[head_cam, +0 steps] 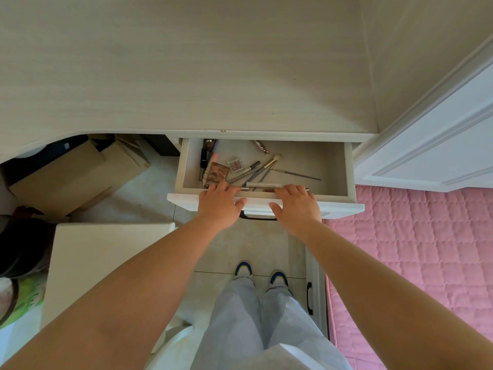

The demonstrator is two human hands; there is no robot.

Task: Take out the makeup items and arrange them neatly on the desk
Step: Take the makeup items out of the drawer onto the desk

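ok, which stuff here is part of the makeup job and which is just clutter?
Job:
drawer, open
palette
small compact
brushes
white tube
desk
left hand, right hand, both on the drawer front

Clutter:
boxes
pink quilt
white board

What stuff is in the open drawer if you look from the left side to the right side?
Black tube → brown palette → small clear compact → fluffy-tipped brush → thin brush lying alone toward the right.
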